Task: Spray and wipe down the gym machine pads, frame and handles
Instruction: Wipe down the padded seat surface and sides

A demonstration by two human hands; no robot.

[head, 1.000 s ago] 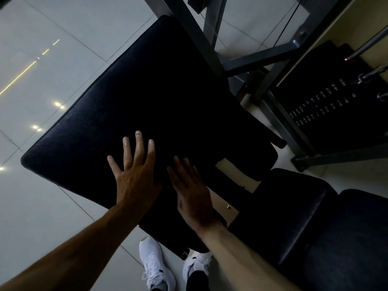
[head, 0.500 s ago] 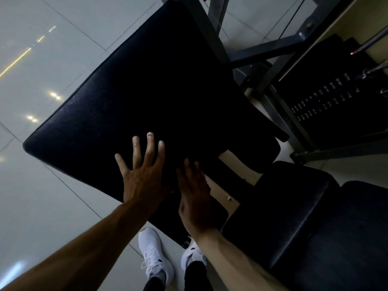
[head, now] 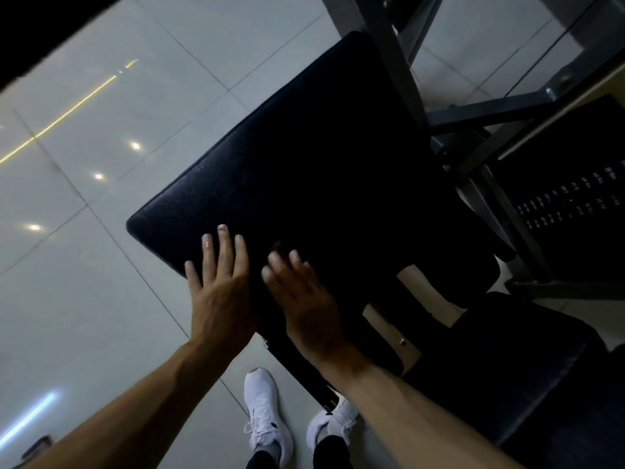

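Both hands lie flat on the near end of the large black pad (head: pixel 304 170), which stretches away from the person above the tiled floor (head: pixel 101 113). The left hand (head: pixel 220 296) has its fingers straight and spread, holding nothing. The right hand (head: pixel 304 306) is just beside it, fingers extended on the pad, a little blurred, also holding nothing. The grey frame (head: pixel 480 113) stands beyond the pad, the weight stack (head: pixel 571 204) to its right
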